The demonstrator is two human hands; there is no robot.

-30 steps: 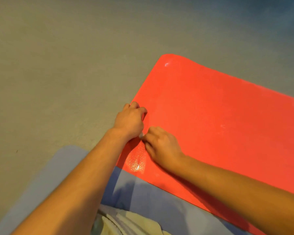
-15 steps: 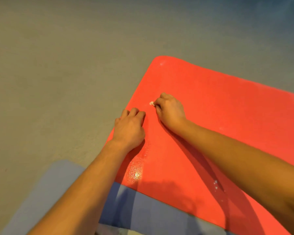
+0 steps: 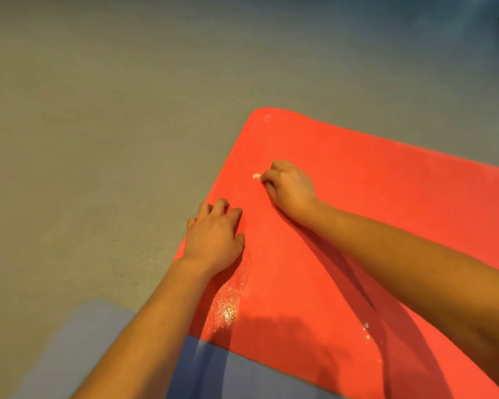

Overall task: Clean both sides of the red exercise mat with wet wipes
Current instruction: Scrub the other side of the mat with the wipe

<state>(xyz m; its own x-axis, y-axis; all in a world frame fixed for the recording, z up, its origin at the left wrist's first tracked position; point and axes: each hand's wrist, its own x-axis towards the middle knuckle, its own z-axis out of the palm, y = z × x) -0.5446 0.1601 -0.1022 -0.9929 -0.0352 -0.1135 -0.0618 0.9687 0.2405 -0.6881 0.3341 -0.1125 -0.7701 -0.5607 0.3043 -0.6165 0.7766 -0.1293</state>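
Wipe (image 3: 256, 176) — a small white wad — sits pinched in the right grip (image 3: 291, 188), pressed to the red mat (image 3: 357, 203) near its far-left corner; left grip (image 3: 213, 237) rests, fingers loosely bent, on the mat's left edge.

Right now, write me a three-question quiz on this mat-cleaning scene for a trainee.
1. True or false: the left hand rests on the edge of the red mat.
2. What does the right hand pinch against the mat? A) a sponge B) a small white wipe C) a spray bottle
3. Fill in: the glistening wet patch lies beside the ____ forearm.

Key: 1 true; 2 B; 3 left.
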